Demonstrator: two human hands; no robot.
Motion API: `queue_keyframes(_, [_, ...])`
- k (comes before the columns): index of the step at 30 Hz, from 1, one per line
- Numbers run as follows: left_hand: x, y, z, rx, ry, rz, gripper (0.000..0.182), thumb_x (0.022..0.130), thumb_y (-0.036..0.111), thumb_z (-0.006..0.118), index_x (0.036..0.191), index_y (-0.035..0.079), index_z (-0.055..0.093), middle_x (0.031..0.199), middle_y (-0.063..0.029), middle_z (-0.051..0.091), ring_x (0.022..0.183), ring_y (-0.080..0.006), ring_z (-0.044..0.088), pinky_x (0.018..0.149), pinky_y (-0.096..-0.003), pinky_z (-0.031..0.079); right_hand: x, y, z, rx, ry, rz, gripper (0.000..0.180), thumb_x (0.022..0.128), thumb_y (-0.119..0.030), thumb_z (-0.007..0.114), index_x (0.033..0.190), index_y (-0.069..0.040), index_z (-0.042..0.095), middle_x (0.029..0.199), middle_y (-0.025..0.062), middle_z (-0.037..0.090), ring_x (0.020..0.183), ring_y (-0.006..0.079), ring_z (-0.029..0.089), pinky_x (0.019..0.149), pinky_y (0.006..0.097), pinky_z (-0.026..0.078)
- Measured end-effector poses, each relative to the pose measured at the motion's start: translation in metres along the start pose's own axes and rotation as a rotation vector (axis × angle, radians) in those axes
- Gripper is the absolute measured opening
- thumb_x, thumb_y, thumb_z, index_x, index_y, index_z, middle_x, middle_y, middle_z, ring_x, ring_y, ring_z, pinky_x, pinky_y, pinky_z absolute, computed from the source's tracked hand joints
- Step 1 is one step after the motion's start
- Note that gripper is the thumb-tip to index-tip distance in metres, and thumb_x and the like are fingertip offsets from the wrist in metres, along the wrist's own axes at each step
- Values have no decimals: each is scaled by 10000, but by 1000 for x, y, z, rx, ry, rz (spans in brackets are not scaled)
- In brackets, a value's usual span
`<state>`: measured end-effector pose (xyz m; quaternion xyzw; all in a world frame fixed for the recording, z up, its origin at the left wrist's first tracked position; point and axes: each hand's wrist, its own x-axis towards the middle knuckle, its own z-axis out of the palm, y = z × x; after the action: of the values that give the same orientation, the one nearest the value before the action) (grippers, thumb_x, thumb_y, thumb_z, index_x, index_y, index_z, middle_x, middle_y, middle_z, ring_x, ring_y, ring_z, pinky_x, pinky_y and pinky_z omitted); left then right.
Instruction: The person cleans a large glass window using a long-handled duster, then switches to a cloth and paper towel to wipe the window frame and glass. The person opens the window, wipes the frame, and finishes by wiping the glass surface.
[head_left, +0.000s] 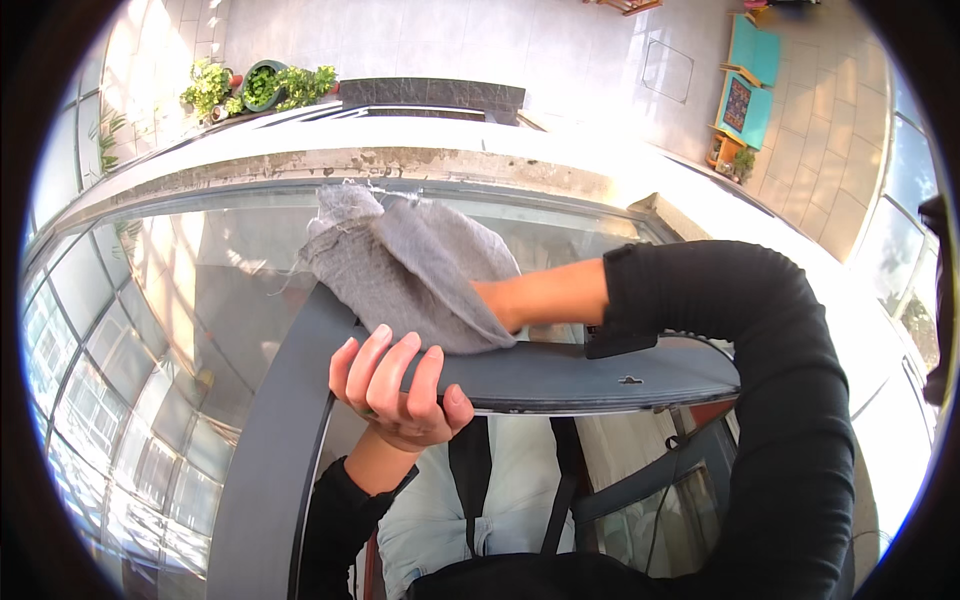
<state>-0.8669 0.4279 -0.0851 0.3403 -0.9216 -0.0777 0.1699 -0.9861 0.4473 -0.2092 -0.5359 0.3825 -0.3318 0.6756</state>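
Observation:
A frayed grey cloth (420, 277) lies bunched over the glass pane and the upper corner of a grey window frame (540, 375). My right hand (501, 304) reaches over the frame's top rail from the right, and the cloth wraps it. Only the wrist and the heel of that hand show; its fingers are hidden inside the fabric. Below the cloth, my left hand (401, 386) curls its fingers over the same rail near the corner, thumb to the right. The window glass (247, 315) stretches out to the left, full of reflections.
A weathered ledge (450, 161) runs beyond the glass. Far below, a tiled courtyard holds potted plants (262, 86) and turquoise-cushioned seats (746, 112). Another grey window frame (645, 480) stands at lower right. The rail has a small slot (631, 380).

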Motion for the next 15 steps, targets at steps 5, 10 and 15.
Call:
queue_keyframes(5, [-1,-2,-6,6,-92,65,290,905,303,395,1027,71,520,1065,-107,532,1013,-294,509,883,-477,382,47,76,-20,-329,56,380,489,947,-272,376,1417,-140,355,1422,150,366,1331,271,340,1096,376,272])
queue_keyframes(10, [-3,-3,-4,3,-80,70,286,900,304,379,999,81,529,1030,-88,546,993,-284,521,885,-478,377,8,106,-57,-495,70,600,489,960,-323,330,1441,-234,320,1423,178,355,1304,323,383,1079,414,333])
queue_keyframes(15, [-2,-2,-4,16,-81,58,288,894,301,368,975,85,541,1016,-87,550,987,-279,520,884,-479,376,-124,117,-110,-970,13,561,254,906,-280,424,1141,-194,383,1117,113,386,1012,245,386,846,350,354])
